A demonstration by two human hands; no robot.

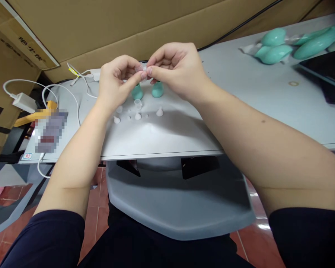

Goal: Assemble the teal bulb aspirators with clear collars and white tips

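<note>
My left hand (123,76) and my right hand (175,69) meet above the back of the table, fingertips pinched together. Between them is a small translucent plastic piece (142,68), partly covered by the fingers, so its exact kind does not show. Just below the hands stand two small teal containers, one on the left (137,92) and one on the right (157,90). Nearer to me lie a clear little cup (138,104), white cone-shaped pieces on the left (116,119), middle (138,116) and right (159,111), and several tiny white bits.
Teal bulb-shaped items (276,52), some in clear wrap, lie at the back right near a dark flat object (326,70). White cables, a white adapter (25,103), a yellow tool (35,116) and a blurred-out phone-like object (51,130) are at left. Cardboard (128,26) stands behind.
</note>
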